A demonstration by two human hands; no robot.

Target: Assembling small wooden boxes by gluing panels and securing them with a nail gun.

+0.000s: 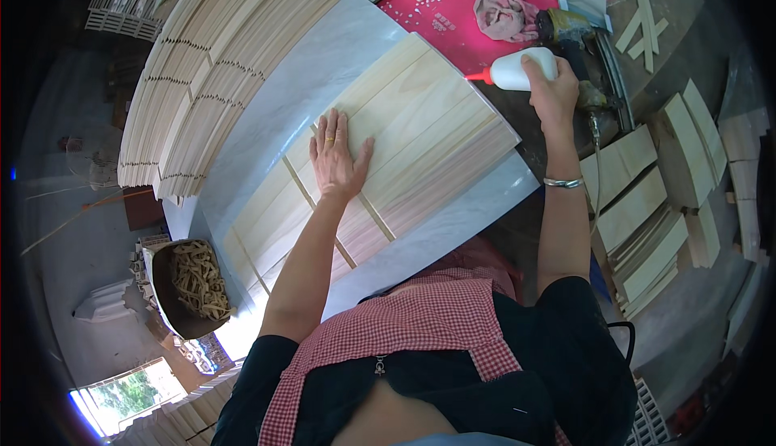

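My left hand (pixel 338 159) rests flat, fingers spread, on a stack of pale wooden boards (pixel 420 98). Dark grooves cross the near left part of the top board. In my right hand (pixel 554 94) is a white squeeze bottle (pixel 511 71) with a red nozzle, lying nearly level. Its tip points left, at the far right edge of the stack; whether it touches the wood I cannot tell. The stack lies on a grey marbled tabletop (pixel 323 46).
A tall row of stacked boards (pixel 218 66) stands at the far left. On a pink surface (pixel 453 18) lie a crumpled cloth (pixel 503 16) and a nail gun (pixel 570 30). Loose wooden panels (pixel 647 212) lie at the right. A bin of wood strips (pixel 198 280) stands left.
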